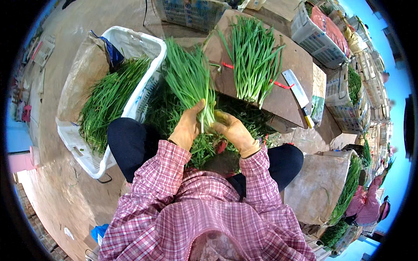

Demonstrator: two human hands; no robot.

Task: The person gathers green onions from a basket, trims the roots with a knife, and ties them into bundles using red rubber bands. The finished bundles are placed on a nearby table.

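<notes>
My left hand (187, 125), in a tan rubber glove, is closed around the pale lower stems of a bunch of green garlic chives (189, 75). At the right of those stem ends is my right hand (233, 130), gloved too, its thumb and fingers pinching at the stems. Another bunch of chives (253, 58) lies on a brown board (222, 78), with a red tie (282, 84) under it that sticks out at both sides. A cleaver (297, 88) with a yellow and black handle rests at the board's right edge.
Left of me stands a white plastic crate (130, 32) holding loose chives (111, 98). Leafy trimmings (202, 151) lie between my knees. Filled crates (316, 42) line the right side, and a co-worker (364, 207) in a checked shirt is at the far right.
</notes>
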